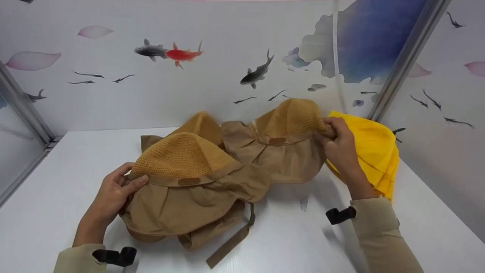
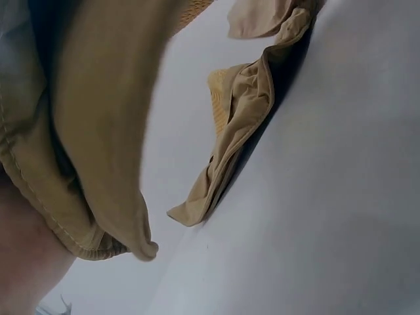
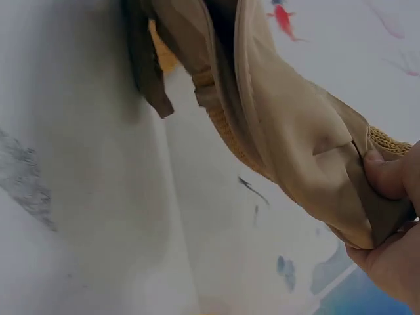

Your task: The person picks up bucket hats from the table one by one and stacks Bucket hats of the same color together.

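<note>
A brown sun hat (image 1: 185, 159) with a woven crown and a wide cloth brim hangs tilted in front. My left hand (image 1: 110, 193) pinches its left edge, thumb on the front at the band. Farther back to the right, my right hand (image 1: 343, 148) grips the side of a similar brown hat (image 1: 290, 121); in the right wrist view, the thumb and fingers of the right hand (image 3: 390, 210) clasp its cloth brim (image 3: 295, 125). Between the two, a third brown hat (image 1: 204, 125) is partly hidden behind the front one.
A yellow hat (image 1: 373, 148) lies at the right of the white table (image 1: 291, 242), partly behind my right hand. A brown strap (image 1: 231, 244) dangles below the front hat. Printed walls (image 1: 212, 83) and metal posts (image 1: 407, 60) bound the table at the back and sides.
</note>
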The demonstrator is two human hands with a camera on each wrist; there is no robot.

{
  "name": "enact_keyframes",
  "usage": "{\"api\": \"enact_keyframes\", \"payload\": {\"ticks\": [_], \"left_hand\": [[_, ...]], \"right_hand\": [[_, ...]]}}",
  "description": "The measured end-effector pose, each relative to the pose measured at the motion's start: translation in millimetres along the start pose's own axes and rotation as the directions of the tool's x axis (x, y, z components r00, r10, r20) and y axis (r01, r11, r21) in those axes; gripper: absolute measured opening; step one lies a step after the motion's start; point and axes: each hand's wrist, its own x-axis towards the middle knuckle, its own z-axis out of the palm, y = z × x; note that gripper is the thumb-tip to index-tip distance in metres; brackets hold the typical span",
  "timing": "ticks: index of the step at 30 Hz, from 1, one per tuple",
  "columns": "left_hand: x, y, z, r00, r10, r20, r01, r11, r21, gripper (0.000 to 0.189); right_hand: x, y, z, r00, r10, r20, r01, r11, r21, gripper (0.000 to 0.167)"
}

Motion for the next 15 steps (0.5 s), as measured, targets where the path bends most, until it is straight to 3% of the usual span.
{"api": "enact_keyframes", "payload": {"ticks": [2,6,15], "left_hand": [[2.6,-0.8,4.0,1.0,0.002,0.009,-0.002,1.0,-0.006,0.021],[8.0,-2.6,13.8,0.999,-0.001,0.038,0.002,1.0,-0.016,0.025],[18.7,-2.4,37.2,0.992,-0.002,0.124,0.001,1.0,0.003,0.037]], "right_hand": [[-1.6,-8.0,-6.7,0.993,-0.095,-0.077,0.093,0.995,-0.034,0.022],[-5.4,-19.6,-14.7,0.955,-0.23,-0.188,0.215,0.972,-0.099,0.026],[-10.5,-35.0,-22.2,0.931,-0.24,-0.276,0.238,0.97,-0.04,0.026]]}}
